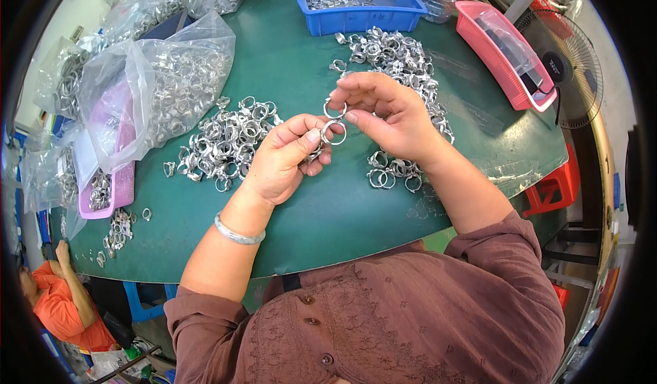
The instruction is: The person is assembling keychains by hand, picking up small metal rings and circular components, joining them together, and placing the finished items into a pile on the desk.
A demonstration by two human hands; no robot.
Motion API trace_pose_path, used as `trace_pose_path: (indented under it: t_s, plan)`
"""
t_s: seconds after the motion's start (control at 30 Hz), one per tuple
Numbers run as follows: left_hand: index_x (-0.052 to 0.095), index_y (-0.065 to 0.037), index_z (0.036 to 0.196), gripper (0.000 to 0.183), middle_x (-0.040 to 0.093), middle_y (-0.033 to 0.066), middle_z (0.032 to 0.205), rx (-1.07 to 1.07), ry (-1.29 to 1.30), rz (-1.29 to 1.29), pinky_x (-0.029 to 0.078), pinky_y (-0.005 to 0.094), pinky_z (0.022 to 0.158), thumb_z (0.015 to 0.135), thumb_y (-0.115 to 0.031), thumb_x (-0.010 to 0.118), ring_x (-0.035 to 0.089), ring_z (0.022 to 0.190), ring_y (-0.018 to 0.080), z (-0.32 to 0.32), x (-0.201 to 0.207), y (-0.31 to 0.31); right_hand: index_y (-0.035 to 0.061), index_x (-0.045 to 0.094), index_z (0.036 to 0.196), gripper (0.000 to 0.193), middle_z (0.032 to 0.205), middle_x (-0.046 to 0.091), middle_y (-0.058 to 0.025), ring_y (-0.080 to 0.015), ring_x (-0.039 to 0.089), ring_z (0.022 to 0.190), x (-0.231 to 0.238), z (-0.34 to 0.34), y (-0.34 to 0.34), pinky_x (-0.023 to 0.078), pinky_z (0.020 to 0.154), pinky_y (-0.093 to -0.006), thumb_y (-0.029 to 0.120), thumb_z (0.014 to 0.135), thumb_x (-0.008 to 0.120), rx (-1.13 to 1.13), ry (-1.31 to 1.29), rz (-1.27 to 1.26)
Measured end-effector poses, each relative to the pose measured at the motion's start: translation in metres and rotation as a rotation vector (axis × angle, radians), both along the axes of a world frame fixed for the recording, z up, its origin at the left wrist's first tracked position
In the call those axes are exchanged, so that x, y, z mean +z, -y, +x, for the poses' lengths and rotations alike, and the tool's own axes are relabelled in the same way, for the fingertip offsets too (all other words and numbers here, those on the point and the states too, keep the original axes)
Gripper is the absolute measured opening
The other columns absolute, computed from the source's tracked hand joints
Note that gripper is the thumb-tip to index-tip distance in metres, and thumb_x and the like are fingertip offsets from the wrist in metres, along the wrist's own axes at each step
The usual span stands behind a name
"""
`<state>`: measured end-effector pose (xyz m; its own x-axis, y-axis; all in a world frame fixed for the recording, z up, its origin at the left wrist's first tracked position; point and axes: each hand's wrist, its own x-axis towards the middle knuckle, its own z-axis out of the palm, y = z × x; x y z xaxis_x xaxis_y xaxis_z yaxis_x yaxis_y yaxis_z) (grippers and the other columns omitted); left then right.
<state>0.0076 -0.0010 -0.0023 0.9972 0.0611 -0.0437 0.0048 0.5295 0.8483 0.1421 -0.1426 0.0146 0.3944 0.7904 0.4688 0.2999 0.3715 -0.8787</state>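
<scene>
Above the middle of the green table [301,55], my two hands are close together. My left hand [277,165], with a pale bangle on its wrist, is closed on a silver metal ring [335,143]; more metal shows under its fingers, too covered to count. Between the thumb and fingers of my right hand [397,118] is a second metal ring [326,111], which touches or overlaps the first. A heap of similar rings [229,141] lies beside my left hand. Another heap of rings [393,54] stretches behind and partly under my right hand.
A blue tray [363,22] with metal pieces stands at the back. Bulging clear bags [185,76] and a purple basket [123,191] hold rings at left. At right are a pink basket [499,62], a fan [568,62] and a red stool [558,185]. A person in orange [65,309] is at lower left.
</scene>
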Motion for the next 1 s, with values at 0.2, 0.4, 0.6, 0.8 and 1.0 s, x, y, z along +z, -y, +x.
trace_pose_path:
  t_s: [0.2,0.4,0.6,0.8,1.0]
  plan:
    - [0.054,-0.009,0.089,0.009,0.057,0.0045,0.098,0.006,-0.034,-0.027,0.039,0.0194,0.057,0.089,-0.017,0.05,0.049,0.071,0.0109,0.0001,-0.0023,-0.0012,-0.0013,0.052,0.109,0.031,0.093,0.06,-0.0079,-0.0133,0.059,0.086,-0.0025,0.001,-0.0001,0.049,0.079,-0.0268,-0.006,0.078,0.056,-0.008,0.049,0.002]
    - [0.054,-0.008,0.091,0.009,0.057,0.0071,0.097,-0.013,-0.038,-0.132,0.038,0.0196,0.055,0.089,-0.016,0.049,0.048,0.07,0.0118,0.0009,-0.0037,-0.0034,-0.0011,0.055,0.104,0.029,0.09,0.06,-0.0075,-0.0138,0.06,0.084,-0.0049,0.0009,-0.0008,0.05,0.077,-0.0266,-0.007,0.076,0.058,-0.049,0.094,0.024]
    - [0.052,-0.008,0.095,0.011,0.056,0.0077,0.097,-0.016,-0.055,-0.242,0.036,0.0199,0.052,0.089,-0.016,0.048,0.048,0.069,0.0123,0.0021,-0.0038,-0.0033,-0.0012,0.055,0.103,0.028,0.089,0.06,-0.0073,-0.0134,0.061,0.083,-0.0054,-0.0011,-0.0017,0.05,0.076,-0.0261,-0.006,0.076,0.06,-0.095,0.126,0.022]
    - [0.049,-0.01,0.101,0.013,0.054,0.0054,0.092,0.044,-0.079,-0.321,0.037,0.021,0.054,0.09,-0.015,0.044,0.047,0.071,0.0124,0.0033,-0.005,-0.0032,-0.0008,0.056,0.101,0.027,0.089,0.061,-0.0074,-0.0133,0.061,0.083,-0.0052,-0.001,-0.0025,0.05,0.075,-0.0256,-0.005,0.075,0.061,-0.175,0.164,0.024]
    - [0.048,-0.01,0.102,0.014,0.051,0.004,0.089,0.09,-0.085,-0.376,0.038,0.0212,0.056,0.091,-0.016,0.043,0.046,0.07,0.0123,0.0042,-0.006,-0.004,-0.0006,0.056,0.101,0.027,0.089,0.062,-0.0077,-0.0138,0.061,0.083,-0.0066,-0.0007,-0.0034,0.05,0.075,-0.0257,-0.006,0.075,0.061,-0.214,0.153,0.015]
